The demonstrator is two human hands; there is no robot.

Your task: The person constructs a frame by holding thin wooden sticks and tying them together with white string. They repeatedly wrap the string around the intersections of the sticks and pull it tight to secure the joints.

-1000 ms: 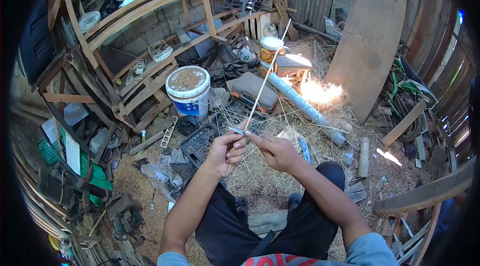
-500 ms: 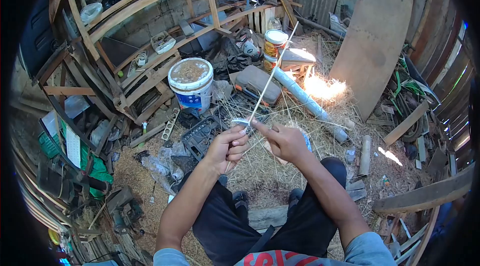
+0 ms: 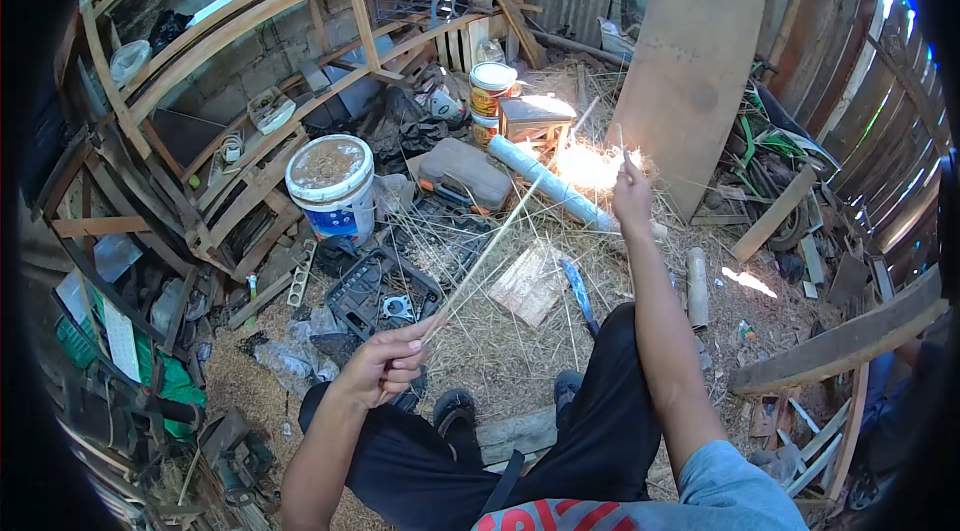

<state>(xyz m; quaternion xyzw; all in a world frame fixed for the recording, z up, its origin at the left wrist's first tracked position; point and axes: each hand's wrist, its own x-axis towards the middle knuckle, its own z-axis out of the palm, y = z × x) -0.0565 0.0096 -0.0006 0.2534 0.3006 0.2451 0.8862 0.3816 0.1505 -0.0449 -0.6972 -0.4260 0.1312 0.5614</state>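
My left hand (image 3: 385,366), low and left of centre, is closed around the near end of a long, thin, pale stick (image 3: 490,249). The stick slants up and to the right, and its far end reaches the bright sunlit patch. Out to the right, my right hand (image 3: 632,199) is raised and closed on a small knife (image 3: 622,139); its narrow blade points up, hard to make out against the glare. My two hands are well apart, and the blade does not touch the stick. Below the stick lies a flat wooden block (image 3: 530,283) on the straw.
Beside the block lies a blue strip-like object (image 3: 578,293). Farther out are an open black tool case (image 3: 375,291), a white bucket (image 3: 330,186), a grey closed case (image 3: 465,174), a pale blue pipe (image 3: 555,186) and stacked paint cans (image 3: 493,96). A leaning board (image 3: 690,61) stands at right.
My hands were together at the stick with the blade against it. The right hand has moved away up and right with the knife; the left has dropped down and left with the stick.
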